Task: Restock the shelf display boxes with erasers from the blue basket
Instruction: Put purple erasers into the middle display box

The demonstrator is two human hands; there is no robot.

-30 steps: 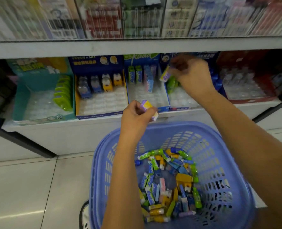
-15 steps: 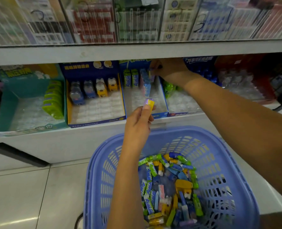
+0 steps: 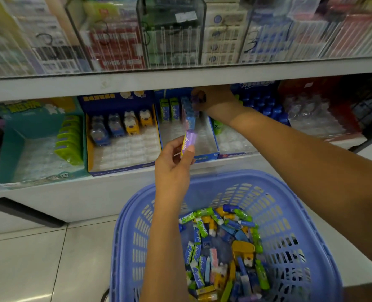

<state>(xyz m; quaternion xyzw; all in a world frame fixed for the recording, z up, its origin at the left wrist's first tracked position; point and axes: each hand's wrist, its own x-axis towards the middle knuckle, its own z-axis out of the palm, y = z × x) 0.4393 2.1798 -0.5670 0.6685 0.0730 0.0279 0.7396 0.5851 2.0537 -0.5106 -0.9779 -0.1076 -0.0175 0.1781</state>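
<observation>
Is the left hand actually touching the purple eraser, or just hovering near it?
Touching. The head view shows the left hand pinching the purple eraser between thumb and fingers.

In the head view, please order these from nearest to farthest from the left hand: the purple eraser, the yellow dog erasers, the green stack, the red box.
1. Purple eraser: pinched in the left hand.
2. Yellow dog erasers: up and to the left.
3. Green stack: farther left.
4. Red box: far right.

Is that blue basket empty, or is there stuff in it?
Not empty: the blue basket holds a loose heap of wrapped erasers covering its floor.
</observation>
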